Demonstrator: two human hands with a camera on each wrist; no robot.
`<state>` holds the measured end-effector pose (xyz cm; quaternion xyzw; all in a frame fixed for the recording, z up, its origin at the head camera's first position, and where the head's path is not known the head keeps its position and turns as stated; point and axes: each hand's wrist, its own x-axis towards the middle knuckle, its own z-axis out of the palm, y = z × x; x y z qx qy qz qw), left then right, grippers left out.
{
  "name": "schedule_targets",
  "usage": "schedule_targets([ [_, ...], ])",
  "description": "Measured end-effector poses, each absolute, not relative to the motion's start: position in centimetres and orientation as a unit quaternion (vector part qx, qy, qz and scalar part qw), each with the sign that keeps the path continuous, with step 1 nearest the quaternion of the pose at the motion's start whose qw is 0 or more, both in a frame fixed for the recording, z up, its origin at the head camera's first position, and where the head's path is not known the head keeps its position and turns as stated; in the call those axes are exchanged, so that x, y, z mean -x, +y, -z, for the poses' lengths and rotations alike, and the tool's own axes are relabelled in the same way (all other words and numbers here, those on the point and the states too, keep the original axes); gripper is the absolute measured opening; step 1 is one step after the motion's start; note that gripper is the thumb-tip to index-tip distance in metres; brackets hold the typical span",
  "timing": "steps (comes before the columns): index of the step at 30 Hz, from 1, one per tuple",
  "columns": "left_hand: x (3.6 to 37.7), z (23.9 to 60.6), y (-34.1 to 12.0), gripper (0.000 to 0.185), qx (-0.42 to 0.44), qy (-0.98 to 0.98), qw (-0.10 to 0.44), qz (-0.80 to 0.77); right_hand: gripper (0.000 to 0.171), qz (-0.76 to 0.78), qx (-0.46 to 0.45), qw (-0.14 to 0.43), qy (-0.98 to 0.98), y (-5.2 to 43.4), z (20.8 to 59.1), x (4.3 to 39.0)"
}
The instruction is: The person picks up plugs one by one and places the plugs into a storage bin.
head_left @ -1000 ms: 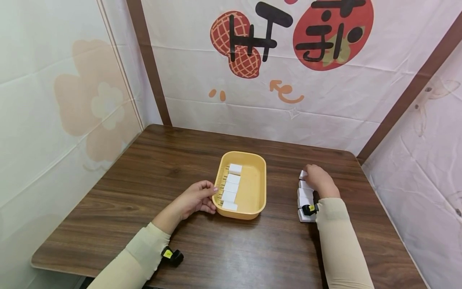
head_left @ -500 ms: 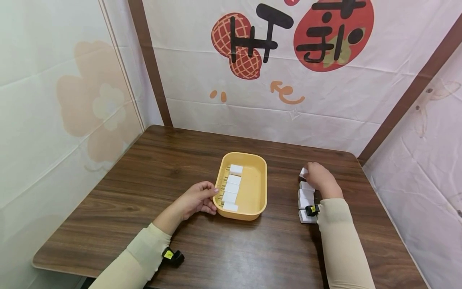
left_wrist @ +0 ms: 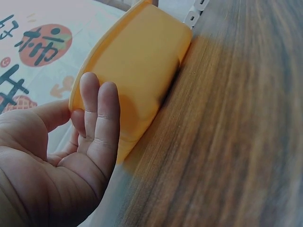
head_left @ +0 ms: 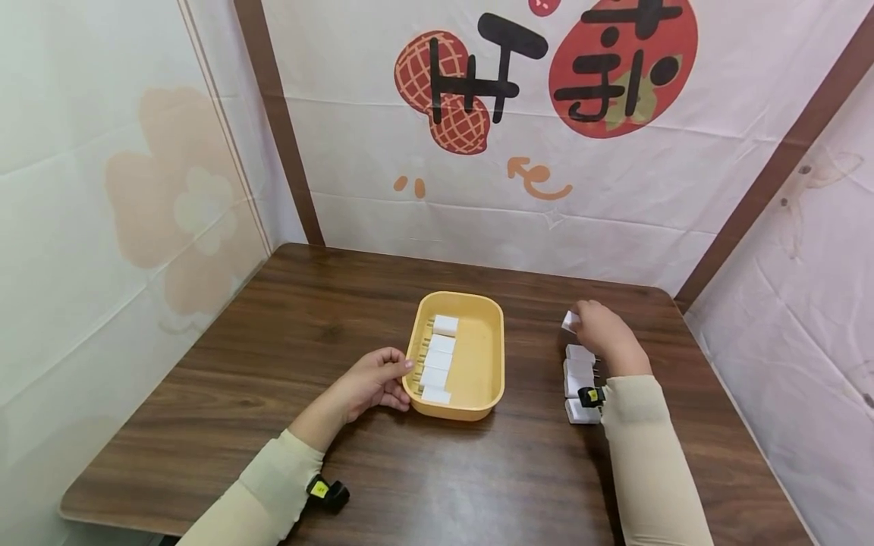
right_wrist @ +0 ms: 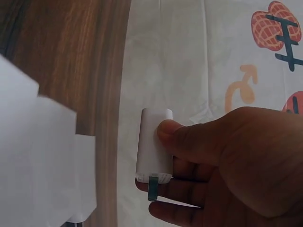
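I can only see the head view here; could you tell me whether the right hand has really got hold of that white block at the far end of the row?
Observer: Yes. In the right wrist view the right hand pinches the white plug block, thumb on its flat face.
Operator: Thank you. Is it just a plain block?
Observer: No, a dark metal prong sticks out of its end.
Operator: And how does the left hand meet the tray, please?
Observer: In the left wrist view the left hand lays its fingers against the outer wall of the yellow tray, with the thumb at the rim.
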<state>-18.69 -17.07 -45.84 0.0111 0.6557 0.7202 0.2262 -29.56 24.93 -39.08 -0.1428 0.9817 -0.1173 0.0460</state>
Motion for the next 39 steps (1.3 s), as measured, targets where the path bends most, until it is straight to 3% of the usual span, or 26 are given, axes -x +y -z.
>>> schedule_targets([
  [39,18.6,45.9,-17.3,0.022,-0.015,0.656,0.223,-0.721,0.038,0.120,0.215,-0.007,0.969,19.8,36.1,27.0],
])
